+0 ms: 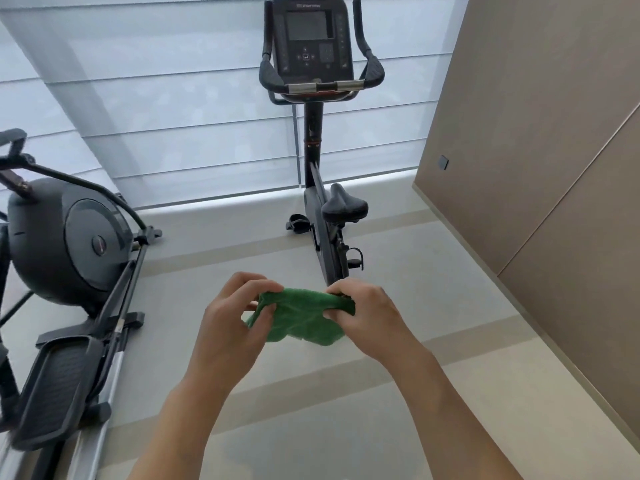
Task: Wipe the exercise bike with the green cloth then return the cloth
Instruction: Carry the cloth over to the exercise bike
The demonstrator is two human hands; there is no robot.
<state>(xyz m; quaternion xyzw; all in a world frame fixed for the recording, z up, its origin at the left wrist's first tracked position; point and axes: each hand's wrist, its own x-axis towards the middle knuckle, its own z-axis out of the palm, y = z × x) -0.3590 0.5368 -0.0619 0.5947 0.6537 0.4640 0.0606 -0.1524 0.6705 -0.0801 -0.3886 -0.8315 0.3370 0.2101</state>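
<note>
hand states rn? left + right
Left hand: closed, pinching the left end of the cloth.
Right hand: closed, gripping the cloth's right end.

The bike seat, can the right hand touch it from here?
Probably not yet. The right hand is busy pinching the green cloth with the left hand, and the bike seat sits farther ahead. Only open floor lies between them.

The elliptical trainer (69, 271) is cut off by the left edge. The green cloth (304, 318) hides the exercise bike (313, 140) base. Console (310, 39) markings are too small to read.
</note>
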